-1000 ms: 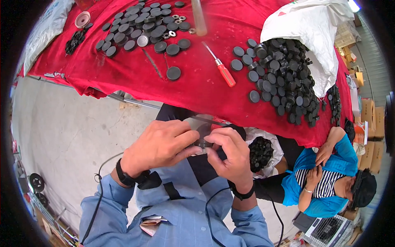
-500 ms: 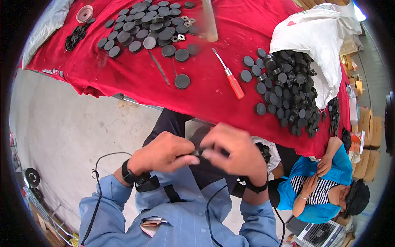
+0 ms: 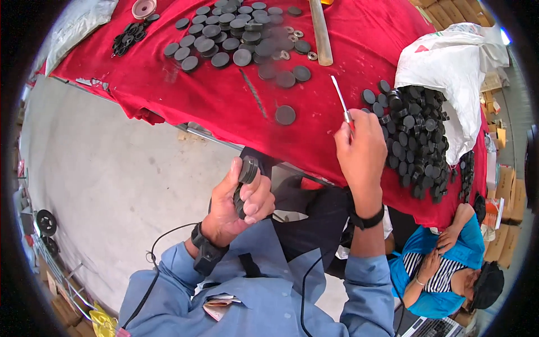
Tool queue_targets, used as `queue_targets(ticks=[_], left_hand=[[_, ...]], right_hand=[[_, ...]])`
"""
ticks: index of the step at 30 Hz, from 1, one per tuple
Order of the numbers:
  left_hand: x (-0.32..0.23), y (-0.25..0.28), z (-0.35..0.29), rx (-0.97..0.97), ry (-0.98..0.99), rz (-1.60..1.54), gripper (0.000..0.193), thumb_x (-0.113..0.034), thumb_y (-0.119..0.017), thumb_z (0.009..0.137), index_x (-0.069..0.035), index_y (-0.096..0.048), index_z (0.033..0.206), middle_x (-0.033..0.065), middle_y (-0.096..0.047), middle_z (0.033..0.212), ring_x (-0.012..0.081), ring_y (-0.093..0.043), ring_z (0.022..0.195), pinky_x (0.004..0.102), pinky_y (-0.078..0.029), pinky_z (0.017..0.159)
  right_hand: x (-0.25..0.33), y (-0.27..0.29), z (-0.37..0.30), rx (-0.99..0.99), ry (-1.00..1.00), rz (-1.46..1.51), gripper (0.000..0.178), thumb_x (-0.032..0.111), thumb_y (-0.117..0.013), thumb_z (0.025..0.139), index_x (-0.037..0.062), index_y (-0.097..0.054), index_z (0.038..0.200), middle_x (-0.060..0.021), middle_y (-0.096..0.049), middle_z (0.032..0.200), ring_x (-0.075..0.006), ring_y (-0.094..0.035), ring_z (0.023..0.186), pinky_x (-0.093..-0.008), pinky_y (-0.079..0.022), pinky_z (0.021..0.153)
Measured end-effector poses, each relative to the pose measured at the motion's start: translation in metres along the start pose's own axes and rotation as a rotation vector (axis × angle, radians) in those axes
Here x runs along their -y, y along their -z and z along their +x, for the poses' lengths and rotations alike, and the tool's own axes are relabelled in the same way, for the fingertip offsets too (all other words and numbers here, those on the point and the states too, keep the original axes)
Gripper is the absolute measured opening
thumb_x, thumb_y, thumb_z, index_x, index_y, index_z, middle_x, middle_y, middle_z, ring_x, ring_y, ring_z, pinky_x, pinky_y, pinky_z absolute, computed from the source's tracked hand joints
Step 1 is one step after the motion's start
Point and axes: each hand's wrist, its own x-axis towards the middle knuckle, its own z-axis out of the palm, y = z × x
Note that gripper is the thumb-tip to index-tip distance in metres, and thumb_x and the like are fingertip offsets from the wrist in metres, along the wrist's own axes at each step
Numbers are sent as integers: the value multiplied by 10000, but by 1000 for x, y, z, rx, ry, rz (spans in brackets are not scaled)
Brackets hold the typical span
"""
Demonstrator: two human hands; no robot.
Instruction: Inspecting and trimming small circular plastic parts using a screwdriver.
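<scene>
My left hand [image 3: 242, 197] is closed around black round discs, above my lap. One thick disc [image 3: 249, 169] shows between thumb and fingers, and a second black piece is partly hidden in the palm. Over the red cloth, my right hand [image 3: 363, 153] is wrapped around the handle of a screwdriver [image 3: 341, 100]. Its metal shaft points away from me, and the fingers cover most of the red handle. A single black disc [image 3: 285, 115] lies on the cloth between the two hands. To the right of my right hand spreads a heap of black discs [image 3: 414, 137].
A white sack [image 3: 435, 70] lies open behind the heap. Farther left are more discs [image 3: 220, 59], small metal rings [image 3: 285, 55], a rod [image 3: 321, 36], black rubber rings [image 3: 129, 38] and a pink round piece [image 3: 144, 8]. A person in blue [image 3: 441, 269] sits at the right.
My hands were together over my lap; now they are apart. The right hand has reached forward and taken hold of the screwdriver on the cloth. The left has turned upward, showing the disc.
</scene>
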Motion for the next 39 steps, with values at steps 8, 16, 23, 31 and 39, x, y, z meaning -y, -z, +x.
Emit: queue_targets(ticks=[8,16,23,31,39], left_hand=[[18,-9,-3,-94,124,-139,547,-469,-318,1053,-119,-456,657,48,-481,560,167,-405,417,295,-330,438],[39,-17,7,-116,116,46,530,-431,-324,1056,-108,-465,660,79,-490,544,188,-417,413,298,-355,421],[40,-34,4,-232,-72,571,572,-444,-383,1037,-80,-459,602,82,-452,520,180,-456,442,295,-344,415],[36,-37,4,-129,-204,913,549,-429,-492,1004,-33,-487,623,78,-482,561,171,-471,474,290,-348,432],[41,-31,0,-151,-125,847,550,-440,-478,1006,-42,-484,627,85,-495,564,170,-473,469,290,-363,449]], right_hand=[[33,87,-93,183,-178,1001,317,2,-573,839,4,-638,1149,-106,-612,836,-164,-589,701,-280,-466,638],[34,101,-133,172,-169,1056,374,-78,-571,792,15,-668,1141,-126,-633,839,-188,-621,697,-289,-483,617],[16,106,-144,385,-360,1341,396,-44,-532,851,24,-658,1221,-101,-630,820,-136,-617,719,-255,-466,623],[12,102,-152,489,-317,1313,417,-23,-604,848,29,-640,1260,-80,-611,813,-136,-624,698,-256,-460,585],[23,101,-156,202,18,789,456,-25,-672,800,28,-625,1250,-112,-597,802,-218,-613,616,-300,-498,532]])
